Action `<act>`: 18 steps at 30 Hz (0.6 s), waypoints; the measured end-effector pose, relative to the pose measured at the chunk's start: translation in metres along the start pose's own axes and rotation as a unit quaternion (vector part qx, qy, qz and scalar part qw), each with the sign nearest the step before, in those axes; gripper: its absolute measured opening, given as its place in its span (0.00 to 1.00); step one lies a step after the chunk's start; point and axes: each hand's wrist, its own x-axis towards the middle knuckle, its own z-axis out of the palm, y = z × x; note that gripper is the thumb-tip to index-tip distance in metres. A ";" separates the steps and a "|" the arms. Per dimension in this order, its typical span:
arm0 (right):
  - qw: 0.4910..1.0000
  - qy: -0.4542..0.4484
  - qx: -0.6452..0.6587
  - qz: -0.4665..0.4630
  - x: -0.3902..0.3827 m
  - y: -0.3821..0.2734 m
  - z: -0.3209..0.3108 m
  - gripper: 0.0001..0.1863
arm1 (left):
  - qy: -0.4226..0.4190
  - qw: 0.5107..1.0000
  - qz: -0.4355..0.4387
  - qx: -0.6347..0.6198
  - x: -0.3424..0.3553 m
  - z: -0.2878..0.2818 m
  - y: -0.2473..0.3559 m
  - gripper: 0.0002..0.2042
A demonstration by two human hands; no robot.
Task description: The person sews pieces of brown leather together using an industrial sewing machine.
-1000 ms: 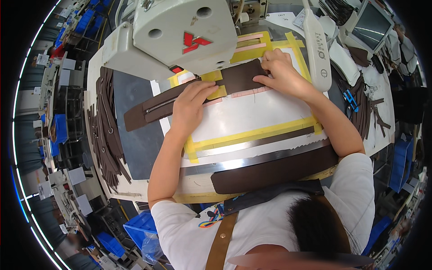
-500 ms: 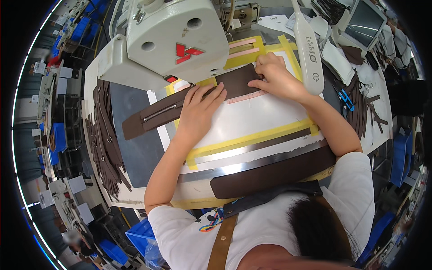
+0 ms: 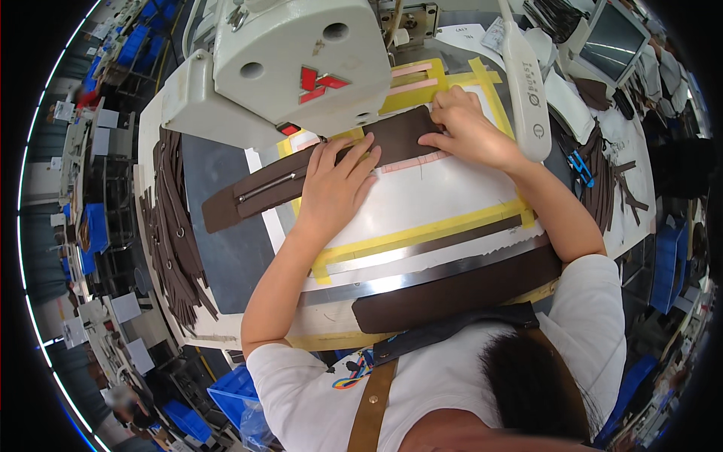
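Observation:
My left hand (image 3: 335, 184) lies with fingers spread on a long brown strip with a zipper (image 3: 237, 207), beside the sewing machine head (image 3: 297, 53). My right hand (image 3: 467, 128), fingers curled and thumb extended, grips the right end of a brown panel (image 3: 395, 135) joined to or overlapping the strip. Beneath them is a white template sheet (image 3: 414, 203) bordered with yellow tape, with a pink marked strip (image 3: 413, 160) just below the panel.
Bundles of brown straps (image 3: 177, 233) lie at left and right, with blue-handled scissors or a tool (image 3: 581, 168). A long brown piece (image 3: 459, 286) lies along the front edge. A white hanging device (image 3: 527, 98) and a screen (image 3: 614, 41) stand at right. Blue bins (image 3: 663, 264) are beyond.
My left hand has shifted rightward along the strip and spread its fingers over the yellow piece. The brown strip sits slightly lower in view. My right hand keeps its grip at the panel's end.

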 end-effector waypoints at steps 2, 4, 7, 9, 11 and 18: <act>1.000 -0.003 0.006 0.007 0.000 -0.001 -0.002 0.21 | -0.017 1.000 -0.001 0.016 0.000 -0.002 0.000 0.21; 1.000 -0.017 0.007 0.008 0.000 -0.003 -0.005 0.22 | -0.019 1.000 -0.002 0.015 -0.001 -0.001 -0.001 0.21; 1.000 0.018 -0.020 0.005 -0.001 -0.001 -0.007 0.21 | -0.024 1.000 -0.001 0.007 -0.001 -0.001 -0.004 0.21; 0.999 0.035 -0.008 0.021 0.000 0.000 -0.006 0.21 | -0.027 1.000 0.000 0.000 -0.001 -0.002 -0.004 0.21; 0.998 0.053 0.005 0.036 -0.002 0.001 -0.004 0.21 | -0.027 1.000 0.002 -0.009 0.000 -0.003 -0.004 0.21; 0.998 0.067 -0.001 0.003 -0.003 0.003 0.001 0.19 | 0.014 0.998 -0.014 -0.057 0.000 0.002 -0.006 0.18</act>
